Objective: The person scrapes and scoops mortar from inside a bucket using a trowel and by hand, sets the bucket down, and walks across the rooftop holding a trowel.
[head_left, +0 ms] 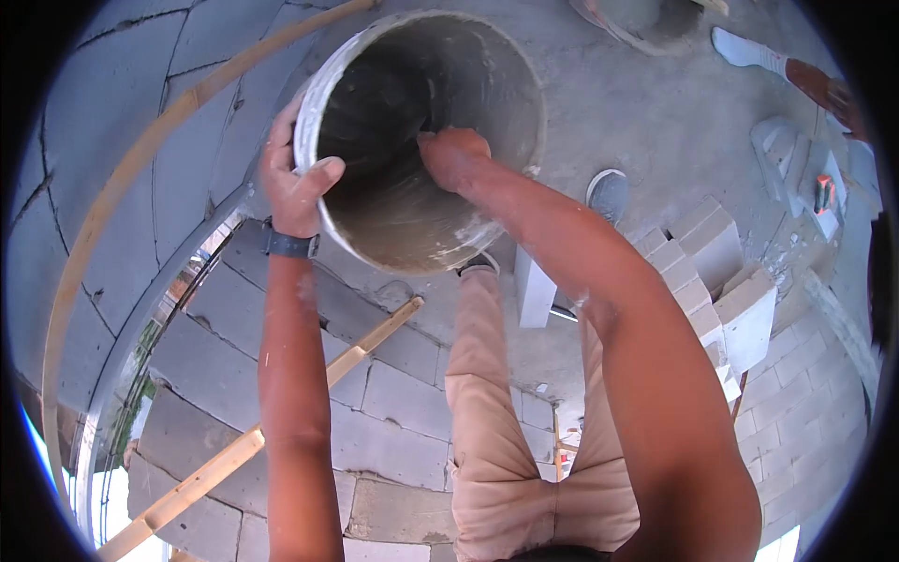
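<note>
A large round bucket [520, 103], its rim and walls smeared with pale grey residue, is tilted so that its mouth faces me. My left hand [298, 187] grips the left side of the rim, with the thumb over the edge and the fingers outside. Inside the mouth is my right hand [456, 157], its fingers curled closed. Whatever those fingers hold, if anything, is lost in the dark interior. The bottom of the bucket is in shadow.
Pale blocks [698, 253] are stacked at right, near a grey shoe [608, 194]. Another container [646, 23] stands at the top. A person's white-socked foot [749, 51] and an orange-handled tool [824, 194] are at far right. Wooden strips [215, 468] lean along the block wall [403, 403].
</note>
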{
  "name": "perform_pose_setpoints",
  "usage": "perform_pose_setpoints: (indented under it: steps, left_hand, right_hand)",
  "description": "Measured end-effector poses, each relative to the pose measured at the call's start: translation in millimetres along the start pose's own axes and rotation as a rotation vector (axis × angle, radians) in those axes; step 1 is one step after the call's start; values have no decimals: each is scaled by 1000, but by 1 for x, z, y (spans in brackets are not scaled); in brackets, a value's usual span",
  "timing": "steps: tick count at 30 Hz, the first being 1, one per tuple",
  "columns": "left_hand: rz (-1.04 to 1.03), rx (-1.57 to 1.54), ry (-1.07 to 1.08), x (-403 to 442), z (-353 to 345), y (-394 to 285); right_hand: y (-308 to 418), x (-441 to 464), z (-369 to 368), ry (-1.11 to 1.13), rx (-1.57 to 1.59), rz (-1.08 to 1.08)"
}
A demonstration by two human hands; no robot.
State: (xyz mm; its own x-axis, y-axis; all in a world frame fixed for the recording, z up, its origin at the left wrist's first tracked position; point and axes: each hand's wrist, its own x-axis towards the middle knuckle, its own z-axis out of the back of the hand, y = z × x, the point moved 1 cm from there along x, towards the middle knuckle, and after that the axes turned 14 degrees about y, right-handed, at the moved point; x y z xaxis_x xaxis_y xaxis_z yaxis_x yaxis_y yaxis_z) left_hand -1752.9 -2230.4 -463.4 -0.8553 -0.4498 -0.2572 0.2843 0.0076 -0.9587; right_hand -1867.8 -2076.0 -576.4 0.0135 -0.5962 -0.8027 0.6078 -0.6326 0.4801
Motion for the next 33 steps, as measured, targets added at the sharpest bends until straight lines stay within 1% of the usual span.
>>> perform_pose_setpoints:
  steps: [2,3,5,6,8,9,10,12,13,15,16,18,19,21,23,25,27,28,30,31,32,33]
  left_hand:
    - [-2,13,6,1,4,2]
    - [3,43,15,-5,6,4]
    - [-17,40,33,-2,5,5]
    - [-8,36,44,-3,1,3]
    - [-15,31,34,1,-8,-3]
    - [-45,50,32,1,-12,3]
    - [-46,50,31,1,-10,4]
    - [-13,122,47,0,-3,5]
    - [-21,58,14,-1,-4,4]
    - [10,41,-11,-6,-2,-1]
    - [9,33,-9,-6,0,-2]
    - [-5,16,-19,-5,10,2]
    - [-2,-5,-31,-9,12,6]
    - [16,-41,-25,-12,5,7]
    - [33,-58,-14,-9,-2,-3]
    - [15,14,-33,-10,1,1]
    - [9,5,-44,-14,2,5]
    - [0,7,-49,-12,5,4]
    - [28,-99,-61,-13,0,2]
    - [42,-110,-22,-11,0,2]
    - [39,-112,-25,-8,1,4]
    - [3,-21,-15,-9,3,5]
  right_hand:
    - [6,-8,6,162,-204,80]
    - [14,-13,4,178,-197,91]
    - [29,-19,12,-31,-99,261]
    - [38,-16,8,-26,-88,254]
    - [55,-6,9,149,-180,266]
    - [44,-15,5,22,46,308]
    - [34,-13,-3,22,45,308]
    - [18,-9,-11,-17,-103,400]
    - [9,-5,-8,-19,-112,401]
    - [-10,-6,-7,216,-314,154]
    - [-18,-10,-5,211,-313,145]
    - [-23,-13,-2,108,-170,88]
    - [-14,-18,4,119,-172,95]
    - [-2,-27,16,-4,-30,226]
    - [12,-15,13,5,-44,231]
    - [17,-3,7,7,-55,251]
    - [15,-6,3,69,-59,207]
    - [20,-3,6,63,-66,211]
    - [23,-10,6,197,-84,89]
    - [21,-16,10,193,-88,78]
    - [25,-20,13,125,-111,132]
    - [33,-22,15,65,-132,199]
